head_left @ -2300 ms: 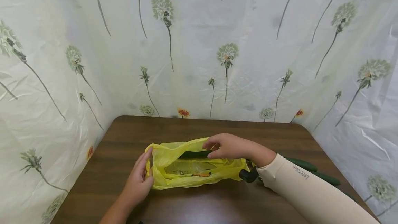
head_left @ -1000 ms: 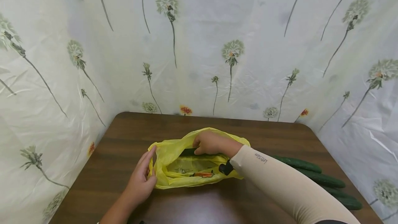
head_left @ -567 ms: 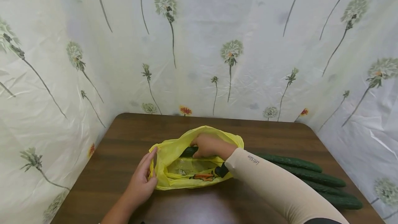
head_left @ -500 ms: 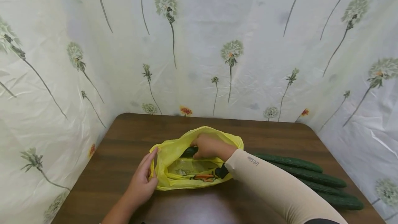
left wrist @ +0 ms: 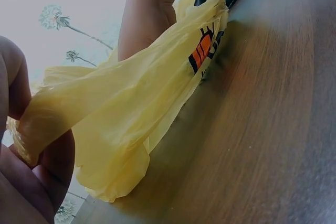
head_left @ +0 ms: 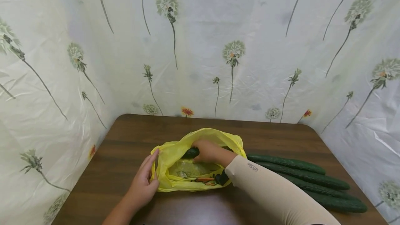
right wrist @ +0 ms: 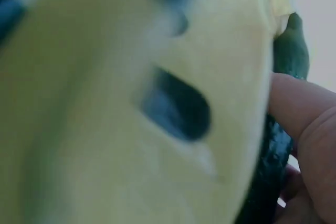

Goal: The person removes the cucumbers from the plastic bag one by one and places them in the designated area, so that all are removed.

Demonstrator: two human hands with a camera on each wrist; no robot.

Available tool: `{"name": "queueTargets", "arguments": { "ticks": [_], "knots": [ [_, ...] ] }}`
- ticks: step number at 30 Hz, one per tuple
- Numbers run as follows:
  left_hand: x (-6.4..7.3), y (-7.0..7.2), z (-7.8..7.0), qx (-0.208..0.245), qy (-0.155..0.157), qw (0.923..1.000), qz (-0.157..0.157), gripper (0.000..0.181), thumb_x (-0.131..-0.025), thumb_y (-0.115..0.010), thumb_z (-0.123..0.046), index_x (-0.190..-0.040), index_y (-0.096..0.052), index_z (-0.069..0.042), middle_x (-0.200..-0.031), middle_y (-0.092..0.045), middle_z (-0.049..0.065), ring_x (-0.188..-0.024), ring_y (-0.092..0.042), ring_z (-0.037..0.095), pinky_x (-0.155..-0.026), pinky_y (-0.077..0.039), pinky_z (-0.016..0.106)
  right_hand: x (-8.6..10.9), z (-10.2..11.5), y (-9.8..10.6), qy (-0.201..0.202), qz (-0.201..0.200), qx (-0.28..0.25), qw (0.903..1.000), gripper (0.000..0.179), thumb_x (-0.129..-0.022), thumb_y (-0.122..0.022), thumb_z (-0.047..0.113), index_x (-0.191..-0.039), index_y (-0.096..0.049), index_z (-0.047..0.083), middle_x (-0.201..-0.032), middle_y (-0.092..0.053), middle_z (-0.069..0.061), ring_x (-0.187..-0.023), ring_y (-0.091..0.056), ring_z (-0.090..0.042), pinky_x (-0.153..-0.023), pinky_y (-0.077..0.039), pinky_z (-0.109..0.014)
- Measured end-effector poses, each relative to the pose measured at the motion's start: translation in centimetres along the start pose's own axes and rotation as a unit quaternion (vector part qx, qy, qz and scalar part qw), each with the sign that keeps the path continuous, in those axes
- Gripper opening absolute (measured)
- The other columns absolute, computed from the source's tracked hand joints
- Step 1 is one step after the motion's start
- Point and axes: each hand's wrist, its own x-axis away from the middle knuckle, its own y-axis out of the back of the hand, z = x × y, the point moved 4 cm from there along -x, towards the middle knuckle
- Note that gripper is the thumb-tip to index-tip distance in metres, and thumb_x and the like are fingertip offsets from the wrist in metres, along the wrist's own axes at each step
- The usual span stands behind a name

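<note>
A yellow plastic bag [head_left: 172,152] lies on the table with its mouth spread wide. My left hand [head_left: 143,180] pinches the bag's left edge between thumb and fingers, and the left wrist view shows the plastic [left wrist: 115,98] bunched in that grip. Inside the mouth, my right hand [head_left: 207,152] grips a dark green cucumber [head_left: 191,153], whose rounded end sticks out left of the fingers. The right wrist view has the thumb [right wrist: 299,103] lying along the bumpy cucumber [right wrist: 274,145], partly covered by blurred yellow plastic. An orange and black print [head_left: 204,180] shows on the bag.
Several long cucumbers [head_left: 312,176] lie side by side on the brown wooden table [head_left: 147,131], to the right of the bag and partly behind my right sleeve [head_left: 265,183]. A flower-patterned curtain [head_left: 200,79] hangs behind and at both sides.
My right hand has gone from the bag's rim down and left into the mouth, closing round the cucumber. The far rim now stands higher. My left hand keeps its hold on the edge.
</note>
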Motion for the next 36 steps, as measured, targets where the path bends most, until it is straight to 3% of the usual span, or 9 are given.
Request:
{"name": "queueTargets", "arguments": {
  "ticks": [4, 9, 14, 21, 29, 36],
  "knots": [
    [0.0, -0.1, 0.0, 0.005, 0.003, 1.0, 0.003, 0.095, -0.082, -0.048, 0.023, -0.166, -0.031, -0.018, -0.162, -0.037, 0.014, -0.083, -0.049, 0.006, -0.061, -0.05, 0.021, 0.1, -0.1, -0.2, -0.012, -0.013, -0.002, 0.9998, 0.055, -0.092, -0.08, 0.035, -0.139, -0.064, 0.011, -0.138, -0.066, -0.006, -0.127, -0.061, -0.029, -0.104, -0.052, -0.05],
    [-0.1, -0.1, -0.2, 0.011, 0.012, 0.9999, 0.006, 0.096, -0.081, -0.048, 0.023, -0.166, -0.03, -0.017, -0.161, -0.037, 0.015, -0.069, -0.043, 0.002, -0.054, -0.046, 0.02, 0.5, 0.0, 0.0, -0.009, -0.036, -0.01, 0.9993, 0.048, -0.092, -0.081, 0.034, -0.133, -0.068, 0.013, -0.131, -0.069, -0.005, -0.122, -0.064, -0.029, -0.101, -0.052, -0.052],
    [0.0, 0.0, -0.3, -0.015, 0.04, 0.9991, -0.004, 0.097, -0.082, -0.05, 0.02, -0.168, -0.026, -0.02, -0.16, -0.035, 0.013, -0.06, -0.031, -0.001, -0.049, -0.04, 0.019, 0.9, 0.1, 0.2, 0.006, -0.045, -0.014, 0.9989, 0.046, -0.09, -0.082, 0.033, -0.13, -0.07, 0.013, -0.129, -0.07, -0.004, -0.12, -0.065, -0.028, -0.1, -0.054, -0.048],
    [-0.1, 0.3, 0.2, -0.025, 0.092, 0.9948, -0.037, 0.101, -0.081, -0.05, 0.017, -0.168, -0.023, -0.025, -0.166, -0.028, 0.012, -0.057, -0.031, 0.001, -0.049, -0.039, 0.019, 1.4, 0.1, 0.2, 0.017, -0.019, -0.026, 0.9993, 0.049, -0.091, -0.081, 0.033, -0.134, -0.07, 0.014, -0.136, -0.068, -0.004, -0.126, -0.063, -0.027, -0.103, -0.054, -0.047],
    [-0.2, 0.8, 0.7, -0.042, 0.119, 0.9888, -0.079, 0.1, -0.08, -0.05, 0.014, -0.168, -0.023, -0.024, -0.167, -0.027, 0.01, -0.057, -0.029, 0.003, -0.048, -0.038, 0.02, 2.2, 0.4, 1.0, 0.026, 0.015, -0.009, 0.9995, 0.048, -0.092, -0.079, 0.035, -0.137, -0.07, 0.017, -0.139, -0.068, 0.0, -0.126, -0.064, -0.023, -0.102, -0.055, -0.044],
    [-0.3, 1.3, 0.6, -0.054, 0.121, 0.9871, -0.089, 0.098, -0.081, -0.05, 0.013, -0.169, -0.022, -0.021, -0.167, -0.028, 0.011, -0.058, -0.029, 0.003, -0.049, -0.038, 0.02, 2.5, 0.7, 1.7, 0.092, 0.028, 0.015, 0.9953, 0.049, -0.093, -0.079, 0.033, -0.138, -0.07, 0.017, -0.137, -0.069, 0.0, -0.127, -0.063, -0.021, -0.107, -0.053, -0.042]
  ]
}}
